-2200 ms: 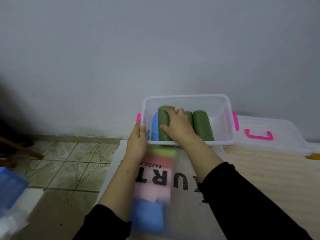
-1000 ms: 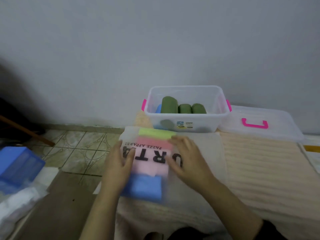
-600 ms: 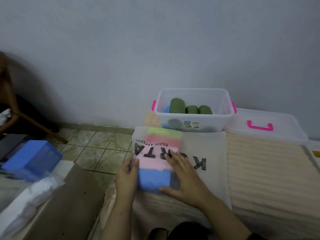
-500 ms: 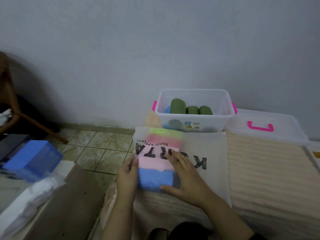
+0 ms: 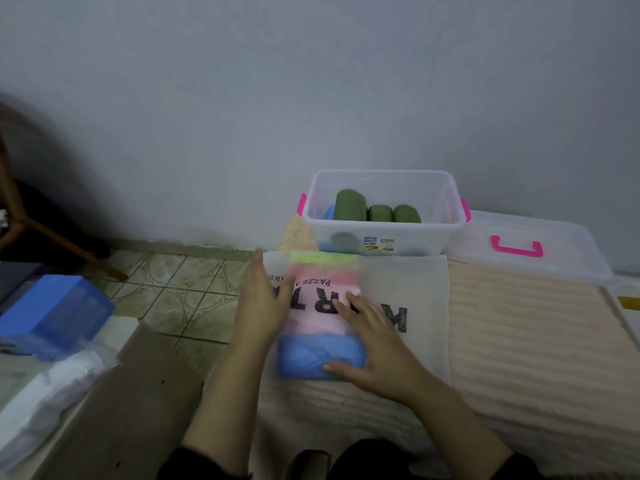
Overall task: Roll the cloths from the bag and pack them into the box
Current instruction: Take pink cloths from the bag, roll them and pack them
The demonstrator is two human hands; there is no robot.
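- The fingers (image 5: 258, 271) of the left hand (image 5: 260, 304) are held straight and together, laid flat against the left edge of the bag (image 5: 412, 285); nothing is gripped by them.
- That flat placement is judged to serve as a stop, so that the stack inside is kept from sliding toward the floor side while it is worked out.
- The folded cloths (image 5: 323, 313) are seen through the thin, pale, translucent bag: a yellow-green one farthest away, pink ones in the middle, a blue one nearest the person. The outlines are blurred, so a count cannot be given.
- The blue cloth (image 5: 320, 355) appears bunched at the near end of the bag; whether it is already outside the opening cannot be told.
- The right hand (image 5: 377, 344) is spread over the bag's right part, fingers extended and pressing down, the thumb touching the blue cloth's near edge. The bag is probably being pinned so the cloths can be drawn free.
- Dark printed letters are carried on the bag, which lies on a cream ribbed mat (image 5: 526, 341).
- Beyond the bag the clear box (image 5: 446, 202) with pink latches stands against the wall, holding three green rolls (image 5: 375, 211) side by side and a blue roll (image 5: 329, 212) at their left; room remains at the right.
- The box's lid (image 5: 561, 237) rests just to the right, off the box, which leaves the box open for packing.
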